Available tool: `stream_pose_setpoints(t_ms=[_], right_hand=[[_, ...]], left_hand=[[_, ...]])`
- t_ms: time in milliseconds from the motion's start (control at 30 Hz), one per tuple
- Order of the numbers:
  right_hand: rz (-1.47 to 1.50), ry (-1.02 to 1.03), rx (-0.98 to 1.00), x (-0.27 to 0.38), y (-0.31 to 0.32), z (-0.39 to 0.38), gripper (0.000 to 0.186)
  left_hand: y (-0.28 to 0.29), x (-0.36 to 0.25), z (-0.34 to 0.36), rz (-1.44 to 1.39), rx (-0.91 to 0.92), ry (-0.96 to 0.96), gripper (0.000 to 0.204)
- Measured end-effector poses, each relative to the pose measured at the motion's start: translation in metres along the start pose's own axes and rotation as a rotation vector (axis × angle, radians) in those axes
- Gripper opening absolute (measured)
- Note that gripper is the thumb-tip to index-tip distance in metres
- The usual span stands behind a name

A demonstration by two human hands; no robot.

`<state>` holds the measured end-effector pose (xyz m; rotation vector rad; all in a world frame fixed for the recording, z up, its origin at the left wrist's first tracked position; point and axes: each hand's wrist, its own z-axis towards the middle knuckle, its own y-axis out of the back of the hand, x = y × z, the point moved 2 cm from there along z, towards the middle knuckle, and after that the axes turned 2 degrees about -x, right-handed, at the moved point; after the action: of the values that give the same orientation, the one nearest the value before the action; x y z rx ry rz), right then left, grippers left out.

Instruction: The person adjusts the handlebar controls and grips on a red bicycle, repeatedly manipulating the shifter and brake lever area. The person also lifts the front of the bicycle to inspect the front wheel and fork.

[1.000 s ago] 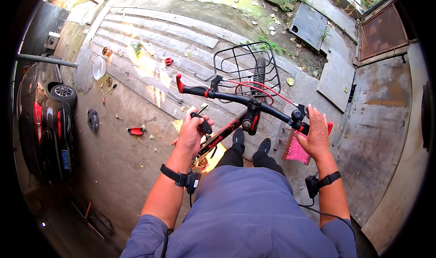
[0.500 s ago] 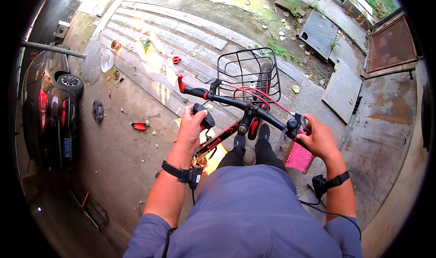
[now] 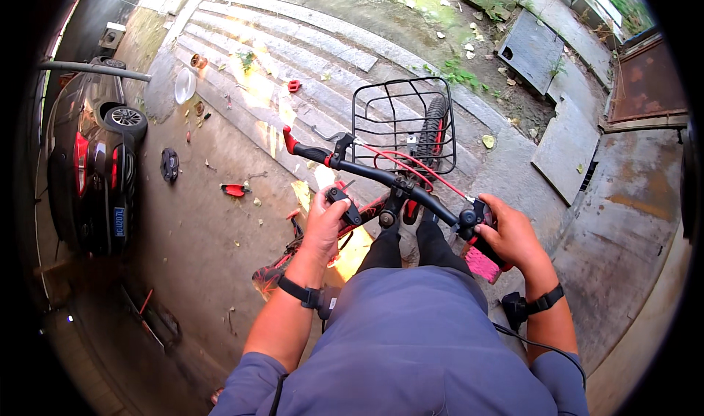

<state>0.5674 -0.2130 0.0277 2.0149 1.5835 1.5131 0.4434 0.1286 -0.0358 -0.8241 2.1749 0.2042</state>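
Observation:
A bicycle stands before me, its black handlebar (image 3: 378,174) running from upper left to lower right. My left hand (image 3: 321,225) is closed around a black folding multi-tool (image 3: 344,205), with a thin key sticking out of it. The tool is held just on my side of the bar, over the red-and-black frame (image 3: 372,214). My right hand (image 3: 511,229) wraps the right handlebar grip (image 3: 487,249), fingers by the brake lever and thumb near a round black bell-like part (image 3: 468,218). Free of any hand is the left grip (image 3: 315,153) with its red end.
A black wire basket (image 3: 355,126) sits over the front wheel (image 3: 435,115). Under my right hand shows a pink textured block (image 3: 482,263). A red pedal-like piece (image 3: 294,86), a red-and-black item (image 3: 234,189) and a clear bowl (image 3: 185,85) lie leftward. A dark car (image 3: 92,159) stands far left.
The handlebar's right end has swung toward me, with my right hand closing further around its grip. More of the bicycle's rear shows beneath my left forearm. The pink block is more covered.

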Motion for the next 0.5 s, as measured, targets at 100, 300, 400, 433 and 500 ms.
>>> stream_pose_setpoints(t_ms=[100,300,400,433,500], right_hand=[[0.024,0.031,0.006,0.003,0.001,0.004,0.057],[0.031,0.069,-0.007,0.006,-0.004,0.012,0.055],[0.015,0.097,-0.013,0.010,-0.005,0.016,0.055],[0.013,0.106,-0.018,0.010,-0.006,0.018,0.055],[0.012,0.115,-0.025,0.010,-0.008,0.021,0.056]], left_hand=[[-0.004,0.006,-0.006,0.020,0.001,-0.007,0.052],[-0.016,0.022,-0.016,-0.001,-0.004,-0.004,0.055],[-0.016,0.029,-0.013,0.015,-0.014,-0.030,0.056],[-0.015,0.030,-0.012,0.023,-0.021,-0.042,0.056],[-0.015,0.028,-0.012,0.008,-0.030,-0.039,0.054]])
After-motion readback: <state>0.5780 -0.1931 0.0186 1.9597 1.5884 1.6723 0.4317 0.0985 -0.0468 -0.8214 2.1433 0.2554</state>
